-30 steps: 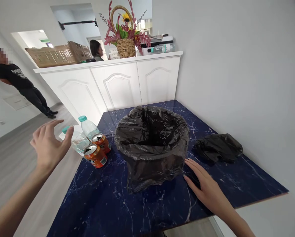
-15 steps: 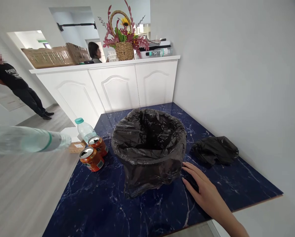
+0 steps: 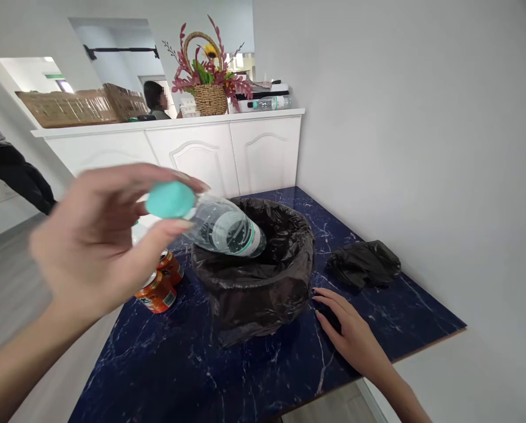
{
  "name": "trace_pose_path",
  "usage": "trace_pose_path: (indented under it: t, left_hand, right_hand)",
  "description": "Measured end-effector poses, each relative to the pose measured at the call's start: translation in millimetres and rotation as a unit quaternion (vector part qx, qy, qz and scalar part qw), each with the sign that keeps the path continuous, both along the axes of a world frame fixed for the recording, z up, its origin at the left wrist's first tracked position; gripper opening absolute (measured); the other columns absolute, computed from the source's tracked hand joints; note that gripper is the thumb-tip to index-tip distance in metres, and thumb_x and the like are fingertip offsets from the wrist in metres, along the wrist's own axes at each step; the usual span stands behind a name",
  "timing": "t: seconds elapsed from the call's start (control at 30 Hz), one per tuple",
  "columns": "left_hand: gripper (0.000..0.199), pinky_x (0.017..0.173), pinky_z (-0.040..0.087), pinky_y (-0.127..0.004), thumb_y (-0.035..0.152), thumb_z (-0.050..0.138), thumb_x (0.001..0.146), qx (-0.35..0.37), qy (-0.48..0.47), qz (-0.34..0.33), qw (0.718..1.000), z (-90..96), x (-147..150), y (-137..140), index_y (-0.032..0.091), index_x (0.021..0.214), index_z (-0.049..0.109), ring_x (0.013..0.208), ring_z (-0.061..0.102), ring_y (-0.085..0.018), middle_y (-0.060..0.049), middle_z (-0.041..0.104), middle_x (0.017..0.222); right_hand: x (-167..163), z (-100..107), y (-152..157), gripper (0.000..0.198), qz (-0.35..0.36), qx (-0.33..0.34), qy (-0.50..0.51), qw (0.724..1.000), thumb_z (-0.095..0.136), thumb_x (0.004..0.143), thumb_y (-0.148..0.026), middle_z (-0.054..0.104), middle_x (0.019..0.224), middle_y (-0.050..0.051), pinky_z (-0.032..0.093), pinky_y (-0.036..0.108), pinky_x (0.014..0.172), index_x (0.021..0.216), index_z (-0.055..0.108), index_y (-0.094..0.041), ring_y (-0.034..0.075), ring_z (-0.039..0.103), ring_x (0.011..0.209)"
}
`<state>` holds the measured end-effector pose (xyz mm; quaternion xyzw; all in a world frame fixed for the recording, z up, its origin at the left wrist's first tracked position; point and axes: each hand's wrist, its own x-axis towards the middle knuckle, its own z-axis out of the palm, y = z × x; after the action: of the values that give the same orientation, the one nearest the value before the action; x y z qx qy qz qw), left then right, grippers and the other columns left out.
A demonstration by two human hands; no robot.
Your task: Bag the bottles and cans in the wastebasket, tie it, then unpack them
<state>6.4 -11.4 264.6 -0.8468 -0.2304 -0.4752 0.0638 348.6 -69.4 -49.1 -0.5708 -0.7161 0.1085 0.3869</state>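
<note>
My left hand (image 3: 99, 244) grips a clear plastic bottle (image 3: 225, 230) near its teal cap (image 3: 170, 200). The bottle lies almost level, its bottom end over the mouth of a bin lined with a black bag (image 3: 256, 276). My right hand (image 3: 348, 335) rests flat on the dark blue marble table (image 3: 245, 376), touching the bag's right side. Two orange cans (image 3: 159, 285) stand on the table left of the bin, partly hidden behind my left hand.
A crumpled black bag (image 3: 362, 264) lies at the table's right, near the white wall. White cabinets (image 3: 210, 153) behind carry a flower basket (image 3: 207, 82), boxes and a lying bottle. One person (image 3: 154, 100) is behind the counter, another person (image 3: 11, 167) stands far left.
My left hand took a bottle from beside the cans, swung it out to the left, then brought it over the bin. My right hand stayed by the bag.
</note>
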Motion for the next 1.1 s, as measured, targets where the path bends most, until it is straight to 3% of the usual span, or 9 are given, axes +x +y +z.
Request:
trace_pose_path:
  t: [0.1,0.3,0.53,0.7,0.8,0.9,1.0,1.1]
  left_hand:
    - [0.041,0.098,0.068,-0.040,0.024,0.079,0.098,-0.023,0.017,-0.048,0.998,-10.2,6.9,11.5,0.028,0.137,0.066,0.108,0.078,-0.020,-0.002,0.079,0.123]
    - [0.031,0.103,0.064,-0.031,0.030,0.074,0.102,-0.111,0.110,-0.017,0.988,-11.8,3.0,24.6,0.024,0.131,0.066,0.116,0.076,-0.017,-0.003,0.078,0.130]
    - [0.033,0.102,0.063,-0.036,0.049,0.066,0.104,-0.186,0.195,0.011,0.963,-9.1,7.5,31.0,0.034,0.133,0.069,0.121,0.076,-0.023,-0.001,0.078,0.134]
    - [0.036,0.088,0.065,-0.034,0.057,0.061,0.104,-0.255,0.279,0.020,0.926,-4.4,4.8,43.3,0.038,0.131,0.073,0.113,0.079,-0.025,0.001,0.078,0.135]
    - [0.032,0.101,0.062,-0.039,0.053,0.055,0.108,-0.243,0.337,0.007,0.910,-1.0,3.5,47.9,0.038,0.122,0.079,0.123,0.075,-0.026,0.002,0.080,0.130]
    - [0.032,0.105,0.061,-0.040,0.052,0.054,0.108,-0.218,0.324,0.014,0.920,-0.3,3.4,46.9,0.039,0.115,0.082,0.128,0.073,-0.026,0.002,0.081,0.128]
    - [0.030,0.092,0.063,-0.037,0.052,0.057,0.106,-0.184,0.258,0.039,0.948,-0.7,2.6,40.5,0.037,0.110,0.082,0.114,0.077,-0.025,0.001,0.082,0.122]
    - [0.029,0.077,0.059,-0.031,0.050,0.057,0.106,-0.146,0.178,0.116,0.966,-1.1,-2.9,33.0,0.031,0.112,0.078,0.107,0.076,-0.023,0.000,0.081,0.119]
  right_hand:
    - [0.4,-0.9,0.2,0.033,0.004,-0.001,0.000,1.000,0.053,0.110,-0.043,0.064,0.154,0.010,0.053,0.057,0.120,0.137,0.066,-0.030,0.032,0.059,0.145]
    - [0.5,2.4,-1.2,0.033,0.007,-0.017,0.006,1.000,0.053,0.110,-0.044,0.063,0.155,0.009,0.053,0.058,0.119,0.137,0.067,-0.031,0.033,0.058,0.146]
    - [-0.4,8.0,-2.4,0.031,0.005,-0.015,0.016,1.000,0.053,0.110,-0.043,0.065,0.152,0.009,0.054,0.057,0.119,0.133,0.070,-0.031,0.033,0.059,0.145]
    - [1.2,5.5,-2.4,0.033,0.004,-0.036,0.016,0.999,0.053,0.110,-0.046,0.063,0.155,0.008,0.056,0.057,0.117,0.135,0.069,-0.033,0.034,0.058,0.146]
    - [1.6,3.9,-2.5,0.032,0.002,-0.034,0.019,0.999,0.053,0.110,-0.046,0.064,0.154,0.007,0.055,0.057,0.117,0.133,0.070,-0.033,0.033,0.058,0.146]
    - [1.4,3.5,-2.6,0.031,0.006,-0.029,0.024,0.999,0.053,0.110,-0.045,0.064,0.154,0.008,0.054,0.058,0.118,0.132,0.070,-0.032,0.033,0.058,0.146]
    - [1.2,4.7,-2.7,0.030,0.008,-0.025,0.028,0.999,0.053,0.110,-0.043,0.065,0.153,0.009,0.053,0.058,0.119,0.131,0.071,-0.031,0.033,0.058,0.146]
    - [1.1,6.5,-2.6,0.029,0.009,-0.022,0.031,0.999,0.054,0.110,-0.042,0.066,0.152,0.008,0.053,0.058,0.119,0.129,0.072,-0.031,0.033,0.059,0.145]
